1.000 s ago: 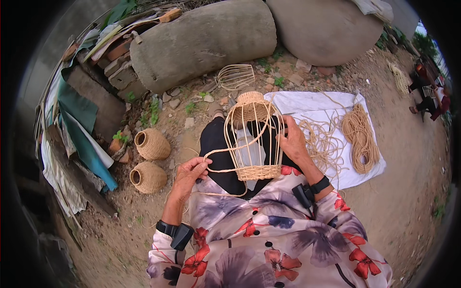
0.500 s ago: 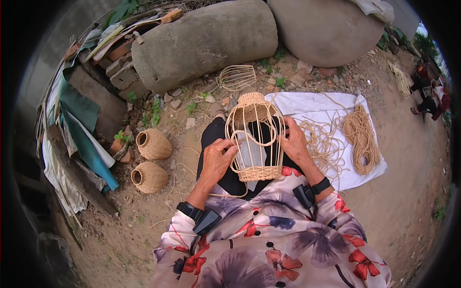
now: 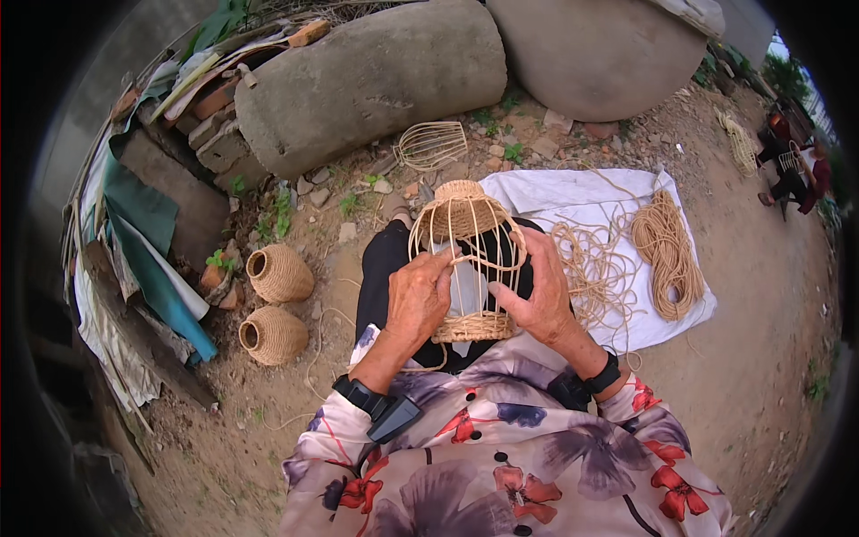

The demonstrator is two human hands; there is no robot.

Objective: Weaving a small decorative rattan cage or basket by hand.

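Note:
A half-woven basket (image 3: 474, 328) stands over my lap, its thin upright ribs bare between a woven band close to me and a woven neck at the far end. My left hand (image 3: 416, 294) pinches a light brown cord (image 3: 472, 259) at the ribs on the left. This cord crosses the ribs in a loose curve. On the right side, my right hand (image 3: 543, 291) grips the ribs, fingers curled behind and thumb toward the front. Part of its fingertips is hidden by the basket.
Two finished woven baskets (image 3: 281, 273) lie on the dirt at left. A white sheet (image 3: 528, 186) at right carries loose cord and a rope coil (image 3: 664, 251). Beyond lie a bare rib frame (image 3: 431, 146) and a concrete cylinder (image 3: 371, 89). Another person (image 3: 792, 170) sits far right.
My left hand has moved up and inward with the cord, which now crosses the ribs higher. The right hand has turned, its thumb now in front of the ribs.

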